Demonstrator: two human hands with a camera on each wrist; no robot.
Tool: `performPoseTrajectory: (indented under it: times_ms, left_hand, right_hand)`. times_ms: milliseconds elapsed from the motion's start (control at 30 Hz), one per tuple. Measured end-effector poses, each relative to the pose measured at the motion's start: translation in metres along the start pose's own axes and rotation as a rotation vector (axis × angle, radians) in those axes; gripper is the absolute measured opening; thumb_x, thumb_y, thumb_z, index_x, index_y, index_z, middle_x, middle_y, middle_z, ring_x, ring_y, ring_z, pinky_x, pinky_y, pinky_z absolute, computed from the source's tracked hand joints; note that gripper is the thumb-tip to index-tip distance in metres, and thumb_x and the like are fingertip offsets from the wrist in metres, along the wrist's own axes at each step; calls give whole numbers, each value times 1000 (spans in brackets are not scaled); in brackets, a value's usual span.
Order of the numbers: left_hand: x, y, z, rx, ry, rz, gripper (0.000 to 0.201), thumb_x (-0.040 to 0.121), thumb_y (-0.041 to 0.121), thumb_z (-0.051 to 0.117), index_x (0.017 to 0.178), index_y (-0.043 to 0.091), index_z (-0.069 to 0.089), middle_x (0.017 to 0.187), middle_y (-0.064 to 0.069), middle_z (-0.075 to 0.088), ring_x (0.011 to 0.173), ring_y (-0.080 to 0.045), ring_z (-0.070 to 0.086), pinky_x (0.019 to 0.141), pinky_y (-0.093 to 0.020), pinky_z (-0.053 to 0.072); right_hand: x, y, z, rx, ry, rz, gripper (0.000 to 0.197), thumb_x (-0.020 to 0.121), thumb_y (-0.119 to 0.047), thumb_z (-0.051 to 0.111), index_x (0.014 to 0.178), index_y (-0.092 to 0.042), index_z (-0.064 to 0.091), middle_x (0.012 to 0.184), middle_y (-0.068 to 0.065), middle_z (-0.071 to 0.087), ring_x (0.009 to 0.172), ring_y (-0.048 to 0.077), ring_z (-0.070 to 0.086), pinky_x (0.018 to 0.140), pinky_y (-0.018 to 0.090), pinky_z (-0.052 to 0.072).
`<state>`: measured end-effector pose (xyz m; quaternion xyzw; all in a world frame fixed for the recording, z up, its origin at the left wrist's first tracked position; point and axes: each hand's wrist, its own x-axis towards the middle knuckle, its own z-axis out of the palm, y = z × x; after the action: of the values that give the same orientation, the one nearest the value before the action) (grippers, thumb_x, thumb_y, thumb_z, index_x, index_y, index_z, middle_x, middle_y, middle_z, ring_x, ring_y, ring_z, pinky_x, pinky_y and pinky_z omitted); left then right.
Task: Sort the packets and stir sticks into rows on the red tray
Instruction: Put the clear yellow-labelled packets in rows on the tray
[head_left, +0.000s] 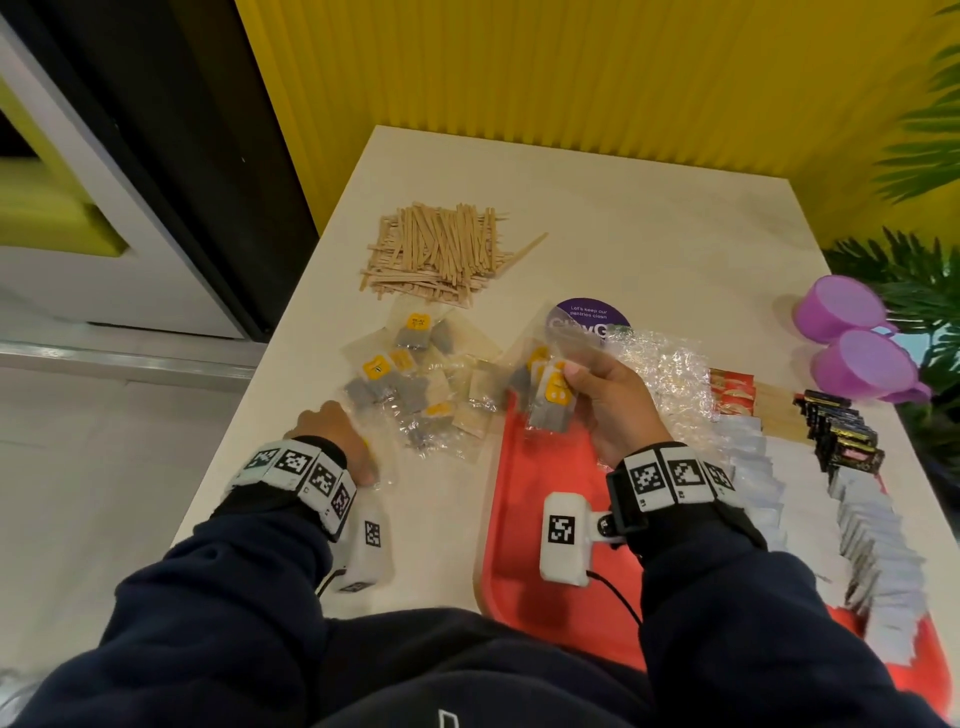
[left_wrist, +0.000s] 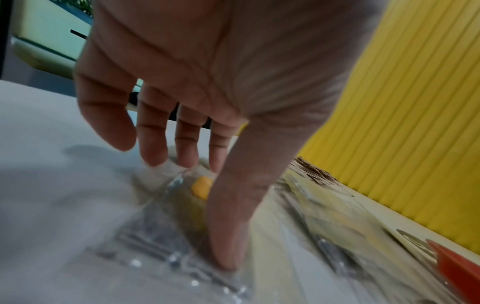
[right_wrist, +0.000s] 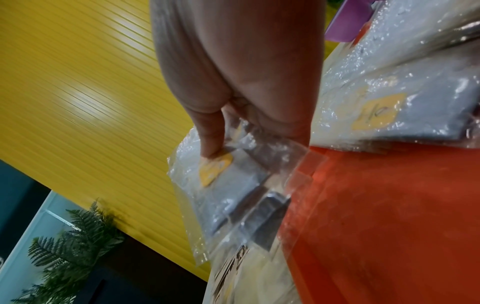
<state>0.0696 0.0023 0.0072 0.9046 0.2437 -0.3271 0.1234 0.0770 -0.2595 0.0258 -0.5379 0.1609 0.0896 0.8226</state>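
Note:
A red tray (head_left: 550, 478) lies at the front right of the white table. Above its left corner my right hand (head_left: 576, 384) pinches a small stack of clear packets with yellow tags (head_left: 550, 402); in the right wrist view the thumb (right_wrist: 213, 148) presses on the top packet (right_wrist: 228, 185). More clear packets (head_left: 410, 384) lie scattered left of the tray. My left hand (head_left: 337, 431) reaches down over one of them (left_wrist: 166, 236), thumb tip on the plastic, fingers nearly straight. A heap of wooden stir sticks (head_left: 441, 254) lies farther back.
Rows on the tray's right side: clear packets (head_left: 670, 374), red packets (head_left: 732, 392), stir sticks (head_left: 779, 415), black packets (head_left: 841, 431), white packets (head_left: 872, 545). Two purple cups (head_left: 841, 306) stand at the table's right edge beside a plant. A yellow ribbed wall closes the back.

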Motion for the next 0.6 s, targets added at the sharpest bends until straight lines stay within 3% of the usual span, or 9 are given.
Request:
performPoseTrajectory:
  times_ms: [200, 333, 467, 600]
  left_hand:
    - [4, 3, 0, -42, -20, -30, 94, 64, 10, 83, 136, 2, 23, 127, -18, 49, 118, -35, 50, 91, -41, 43]
    - [0, 0, 1, 88, -17, 18, 54, 68, 19, 82, 111, 6, 51, 119, -14, 58, 104, -29, 56, 83, -34, 45]
    - [2, 4, 5, 331, 69, 86, 46, 83, 37, 63, 118, 9, 52, 123, -6, 54, 121, -24, 47, 98, -30, 42]
    - [14, 5, 6, 355, 127, 130, 32, 93, 26, 46, 118, 8, 57, 125, -7, 56, 116, -24, 53, 96, -29, 43]
  right_hand:
    - [-12, -5, -2, -6, 13, -15, 28, 92, 9, 41, 94, -10, 62, 68, -1, 72, 59, 12, 68, 49, 23, 53]
    - [-23, -11, -5, -51, 13, -41, 27, 92, 8, 42, 92, -11, 60, 62, -3, 70, 55, 10, 66, 45, 19, 50]
    - [-32, -16, -12, -112, 42, -60, 23, 92, 7, 45, 86, -11, 58, 65, 0, 66, 52, 7, 64, 44, 16, 48]
    - [-41, -21, -23, -163, 36, -62, 25, 92, 5, 46, 82, -14, 59, 66, -3, 67, 56, 6, 63, 48, 17, 49]
